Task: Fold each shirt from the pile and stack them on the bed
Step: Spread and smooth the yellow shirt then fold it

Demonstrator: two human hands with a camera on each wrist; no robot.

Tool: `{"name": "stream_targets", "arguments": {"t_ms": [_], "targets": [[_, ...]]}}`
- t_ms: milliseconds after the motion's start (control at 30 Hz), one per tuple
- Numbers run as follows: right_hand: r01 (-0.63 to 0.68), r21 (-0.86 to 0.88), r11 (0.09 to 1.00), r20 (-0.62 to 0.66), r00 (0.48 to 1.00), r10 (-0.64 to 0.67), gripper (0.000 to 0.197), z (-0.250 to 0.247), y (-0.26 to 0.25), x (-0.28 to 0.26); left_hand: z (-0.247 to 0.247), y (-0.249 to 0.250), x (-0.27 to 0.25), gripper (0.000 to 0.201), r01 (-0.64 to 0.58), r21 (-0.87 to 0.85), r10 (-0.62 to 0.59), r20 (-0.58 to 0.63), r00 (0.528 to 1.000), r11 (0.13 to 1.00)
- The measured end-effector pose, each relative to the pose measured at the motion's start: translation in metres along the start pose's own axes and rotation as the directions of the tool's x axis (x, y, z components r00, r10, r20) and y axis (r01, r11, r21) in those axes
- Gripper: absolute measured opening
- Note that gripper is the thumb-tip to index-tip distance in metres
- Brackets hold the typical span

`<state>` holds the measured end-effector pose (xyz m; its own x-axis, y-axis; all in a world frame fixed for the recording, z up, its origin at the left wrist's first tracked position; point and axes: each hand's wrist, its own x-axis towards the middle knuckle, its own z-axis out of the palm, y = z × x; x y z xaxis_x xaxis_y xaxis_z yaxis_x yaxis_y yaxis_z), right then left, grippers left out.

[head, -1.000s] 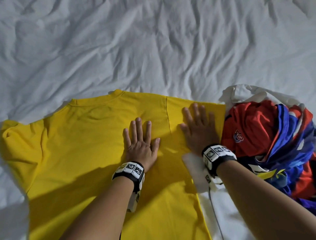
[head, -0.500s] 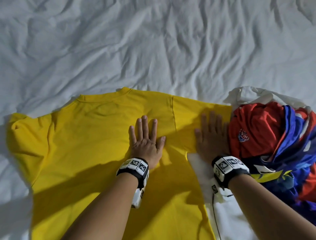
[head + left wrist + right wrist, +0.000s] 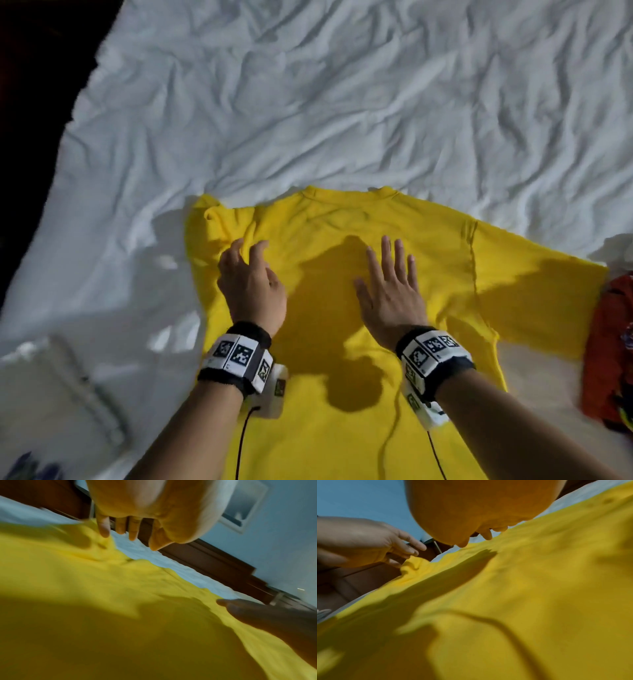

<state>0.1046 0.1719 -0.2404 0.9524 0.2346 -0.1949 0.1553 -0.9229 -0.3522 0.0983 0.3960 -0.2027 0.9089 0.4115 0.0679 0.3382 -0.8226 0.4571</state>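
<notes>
A yellow shirt [image 3: 342, 212] lies spread on the white bed sheet [image 3: 342, 102], collar pointing away from me. My left hand [image 3: 251, 263] hovers by the shirt's rumpled left shoulder with its fingers loosely bent. In the left wrist view its fingertips [image 3: 104, 532] hang just above the yellow fabric [image 3: 120, 601] and hold nothing. My right hand [image 3: 390, 274] is over the middle of the shirt, fingers straight and spread, its palm low over the cloth [image 3: 539, 588]. The pile of shirts [image 3: 609, 346], red and orange, sits at the right edge beside the right sleeve.
The bed's left edge drops to dark floor [image 3: 27, 102]. A pale flat object [image 3: 61, 394] lies at the lower left. Dark wooden furniture [image 3: 214, 563] stands beyond the bed. Thin black cables [image 3: 239, 445] hang from both wrists over the shirt.
Both hands have slid left across the shirt. The left one lifted from flat pressing to bent fingers by the left shoulder; the right one left the sleeve by the pile. My view swung left.
</notes>
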Motion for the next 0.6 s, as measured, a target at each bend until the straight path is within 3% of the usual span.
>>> {"name": "stream_targets", "arguments": {"t_ms": [67,133,200,333,500,600], "targets": [[0.061,-0.006,0.998,0.070,0.996,-0.061,0.069,0.016,-0.036,0.017,-0.018,-0.037,0.023,0.042,0.234,0.030,-0.234,-0.016,0.972,0.972],[0.106,-0.012,0.994,0.124,0.987,-0.104,0.069,0.031,-0.069,0.033,-0.031,-0.065,0.045,0.055,0.451,0.016,-0.451,0.033,0.892,0.892],[0.134,-0.001,0.991,0.140,0.981,-0.133,0.068,0.046,-0.097,0.048,-0.036,-0.085,0.061,0.072,0.549,-0.056,-0.540,0.118,0.833,0.834],[0.130,-0.053,0.990,0.162,0.980,-0.120,0.070,0.072,-0.141,0.074,-0.032,-0.110,0.079,0.077,0.538,-0.152,-0.489,0.268,0.830,0.829],[0.031,-0.075,0.997,0.135,0.991,-0.021,0.066,0.091,-0.167,0.091,-0.022,-0.117,0.095,0.066,0.561,-0.317,-0.436,0.387,0.813,0.765],[-0.009,-0.078,0.997,0.142,0.990,0.020,0.066,0.095,-0.169,0.096,-0.020,-0.114,0.098,0.034,0.569,-0.437,-0.440,0.366,0.820,0.697]]}}
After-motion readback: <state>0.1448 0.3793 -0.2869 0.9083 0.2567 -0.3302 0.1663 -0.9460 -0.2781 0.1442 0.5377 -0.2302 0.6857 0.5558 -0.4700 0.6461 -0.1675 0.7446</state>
